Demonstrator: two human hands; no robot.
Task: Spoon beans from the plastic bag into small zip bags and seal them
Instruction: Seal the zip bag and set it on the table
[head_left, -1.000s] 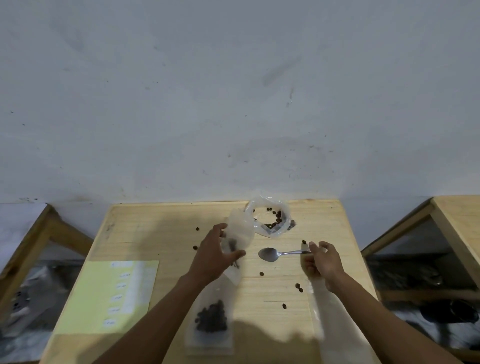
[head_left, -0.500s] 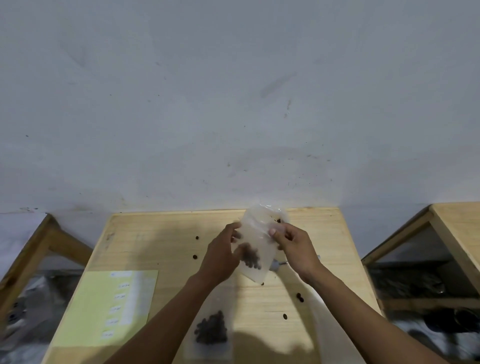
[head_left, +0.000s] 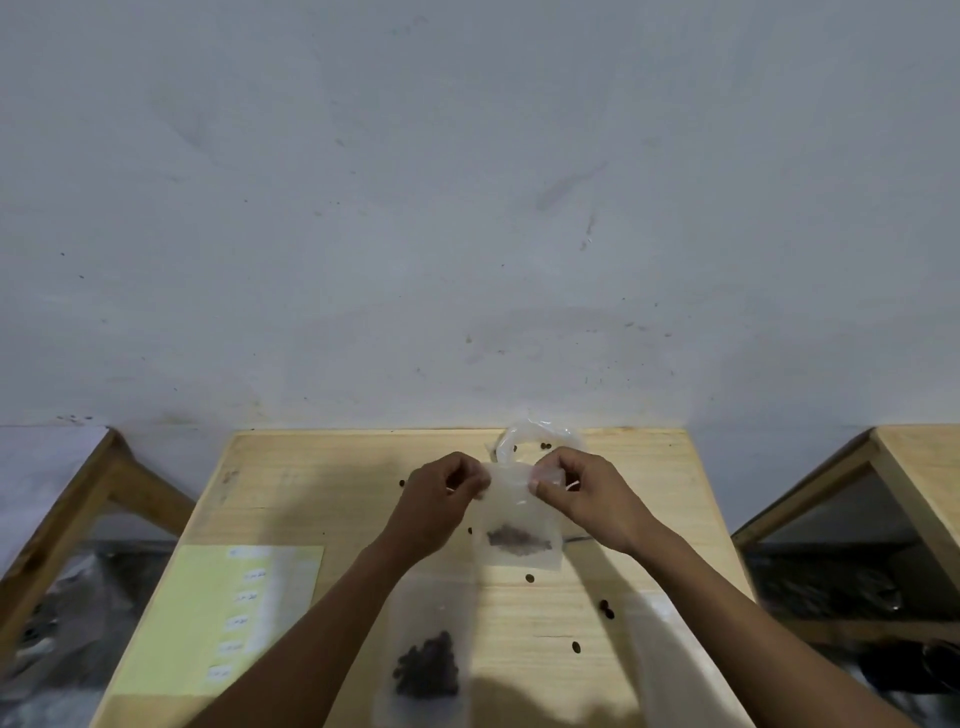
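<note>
A small clear zip bag (head_left: 519, 525) hangs upright over the table with a clump of dark beans at its bottom. My left hand (head_left: 441, 499) pinches its top left corner and my right hand (head_left: 582, 493) pinches its top right corner. Behind them the open plastic bag (head_left: 524, 441) with a few beans lies at the table's far edge. A second small zip bag (head_left: 426, 660) holding beans lies flat near the front edge. The spoon is mostly hidden under my right wrist; only a thin piece of its handle (head_left: 579, 539) shows.
Several loose beans (head_left: 605, 610) lie scattered on the wooden table (head_left: 649, 493). A yellow sheet with small white labels (head_left: 223, 618) lies at the front left. Empty clear bags (head_left: 660, 639) lie at the front right. Wooden frames stand on both sides.
My right hand put the spoon down and came up to the small zip bag. Both hands now hold the bag's top edge, and the bag hangs upright.
</note>
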